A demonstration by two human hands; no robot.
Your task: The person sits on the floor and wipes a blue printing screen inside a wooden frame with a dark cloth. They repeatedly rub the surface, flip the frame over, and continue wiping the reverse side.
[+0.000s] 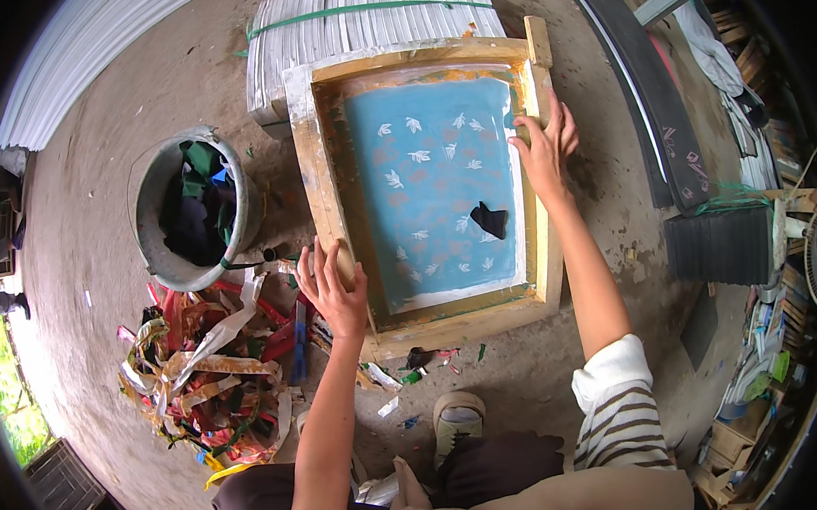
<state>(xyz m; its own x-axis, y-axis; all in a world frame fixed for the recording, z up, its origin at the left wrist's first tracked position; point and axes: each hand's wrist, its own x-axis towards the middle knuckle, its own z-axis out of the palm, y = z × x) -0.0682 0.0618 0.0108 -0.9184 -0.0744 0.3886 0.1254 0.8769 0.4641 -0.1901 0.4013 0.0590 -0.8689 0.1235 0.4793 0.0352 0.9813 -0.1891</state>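
Hands on opposite rails, frame in between!

You've got the screen-printing frame (459, 331) squarely ahead of you at twelve o'clock, its long axis running away from your feet, roughly six to twelve with a slight lean toward eleven. And look at that diagonal across it!

Your left hand (333, 294) sits at the frame's eight o'clock, fingers outside the left rail and thumb inside, straddling the wood. Your right hand (548, 151) is over at two o'clock, higher up, thumb hooked to the inner side of the right rail and fingers curled outside. Hands well apart, then, each clasping its own rail; how hard they squeeze, you can't tell from here.

Between them stretches the blue mesh (433, 203), scattered with white leaf shapes, and there's a black scrap (489, 221) on it. Your right hand is nearer to that: the scrap lies at its seven-thirty, while from your left it's out toward two. Beyond, at twelve, the frame's far end overlaps the strapped white stack (360, 27).
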